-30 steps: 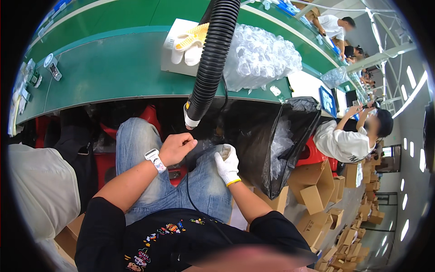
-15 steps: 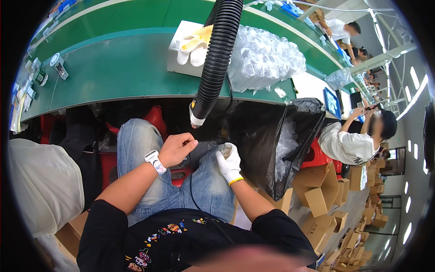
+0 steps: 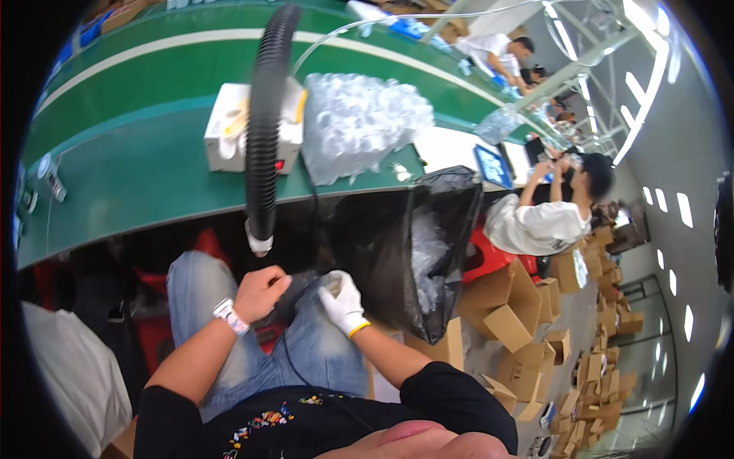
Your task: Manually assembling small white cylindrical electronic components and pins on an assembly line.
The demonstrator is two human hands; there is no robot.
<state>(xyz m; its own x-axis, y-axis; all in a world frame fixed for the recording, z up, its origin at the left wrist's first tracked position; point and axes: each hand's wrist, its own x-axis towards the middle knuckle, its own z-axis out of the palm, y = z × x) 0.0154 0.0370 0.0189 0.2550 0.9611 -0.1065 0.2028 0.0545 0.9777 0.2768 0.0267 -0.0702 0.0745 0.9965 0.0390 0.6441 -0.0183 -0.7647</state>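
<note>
My left hand [image 3: 261, 294] is bare, with a white watch [image 3: 231, 316] on the wrist. Its fingers curl into a loose fist above my lap, and nothing shows in them. A white glove with a yellow cuff covers my right hand [image 3: 342, 303], which rests curled on my right knee. No object is visible in that hand; the inside of the palm is partly hidden. Just beyond my left hand hangs a black corrugated hose [image 3: 264, 138] with a pale nozzle end [image 3: 260, 243], apart from both hands.
On the green bench [image 3: 145, 203] stand a white box [image 3: 287, 149] with gloves on it and a bag of clear plastic pieces [image 3: 363, 126]. A black bin bag [image 3: 397, 264] hangs right of my knee. Cardboard boxes [image 3: 501, 302] and a seated co-worker [image 3: 535, 218] are farther right.
The view has turned right, so the bench, hose and boxes sit further left in the picture. Both hands keep much the same pose over my legs.
</note>
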